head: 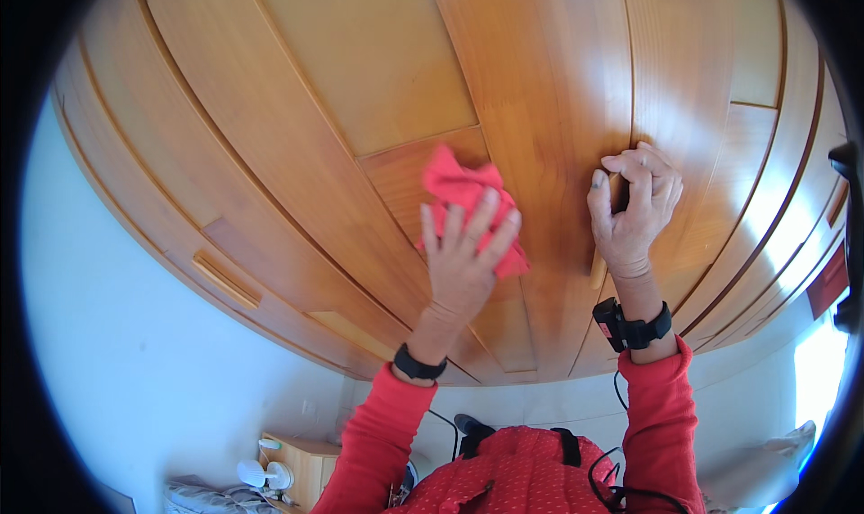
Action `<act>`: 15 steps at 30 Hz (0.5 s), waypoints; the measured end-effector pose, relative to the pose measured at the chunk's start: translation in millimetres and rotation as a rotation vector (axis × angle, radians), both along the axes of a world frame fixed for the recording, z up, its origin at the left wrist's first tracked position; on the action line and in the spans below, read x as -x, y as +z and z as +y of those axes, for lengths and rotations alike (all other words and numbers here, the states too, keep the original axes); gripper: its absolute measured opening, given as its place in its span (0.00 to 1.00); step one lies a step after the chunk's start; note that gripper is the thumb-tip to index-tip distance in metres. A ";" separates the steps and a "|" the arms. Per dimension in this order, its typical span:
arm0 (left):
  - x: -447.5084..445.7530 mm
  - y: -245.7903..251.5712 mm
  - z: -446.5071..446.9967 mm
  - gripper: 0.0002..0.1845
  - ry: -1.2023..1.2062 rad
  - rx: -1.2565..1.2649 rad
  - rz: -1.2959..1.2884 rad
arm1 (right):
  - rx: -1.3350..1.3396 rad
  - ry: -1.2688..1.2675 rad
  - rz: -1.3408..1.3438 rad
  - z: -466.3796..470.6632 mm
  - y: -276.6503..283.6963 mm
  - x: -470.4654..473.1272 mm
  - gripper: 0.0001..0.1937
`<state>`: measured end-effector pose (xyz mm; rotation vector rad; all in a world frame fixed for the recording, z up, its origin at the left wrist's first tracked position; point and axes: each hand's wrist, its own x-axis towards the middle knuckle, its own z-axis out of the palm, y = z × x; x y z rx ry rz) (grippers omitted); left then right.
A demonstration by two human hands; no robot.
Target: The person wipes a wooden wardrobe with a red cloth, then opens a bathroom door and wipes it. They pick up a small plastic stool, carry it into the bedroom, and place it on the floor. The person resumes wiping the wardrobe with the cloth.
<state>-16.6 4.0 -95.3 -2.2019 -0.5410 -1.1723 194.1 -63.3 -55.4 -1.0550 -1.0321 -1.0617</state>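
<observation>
A large wooden wardrobe [553, 95] with panelled doors fills the view before me. My left hand [466, 251] presses a crumpled red cloth [466, 180] flat against a door, near the cross rail under a lighter panel, with its fingers spread over the fabric. To the right, my right hand [634, 203] has its fingers curled around the upper part of a wooden door handle [597, 267], whose lower end shows below the palm. Both wrists wear black straps, and the right one carries a small black device.
Another wooden handle [226, 281] is on the wardrobe's left door. Behind me at lower left stand a wooden cabinet [304, 463] and a white lamp [260, 473]. Black cables [594, 477] hang by my body. A bright window [820, 372] is at the right.
</observation>
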 end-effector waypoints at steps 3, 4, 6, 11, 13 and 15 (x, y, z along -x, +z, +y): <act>-5.7 -18.5 -22.0 0.29 -0.053 0.139 0.028 | 0.110 0.026 0.019 -7.1 1.5 1.8 0.14; -6.7 -19.8 -25.5 0.30 -0.101 0.174 -0.011 | 0.182 -0.020 0.025 -11.3 1.0 4.2 0.16; -3.3 -17.3 -33.5 0.30 -0.192 0.467 -0.130 | 0.235 -0.028 -0.035 -34.4 -10.8 19.2 0.17; -9.9 -6.6 -49.6 0.41 -0.777 0.845 -0.454 | 0.481 0.693 -0.053 -56.2 -49.2 77.1 0.20; -10.3 -3.0 -55.4 0.43 -0.891 0.893 -0.310 | 0.478 0.818 0.209 -49.4 -55.1 89.3 0.23; -10.4 0.5 -62.3 0.42 -0.966 0.958 -0.238 | 0.485 0.930 0.390 -45.9 -52.1 90.5 0.24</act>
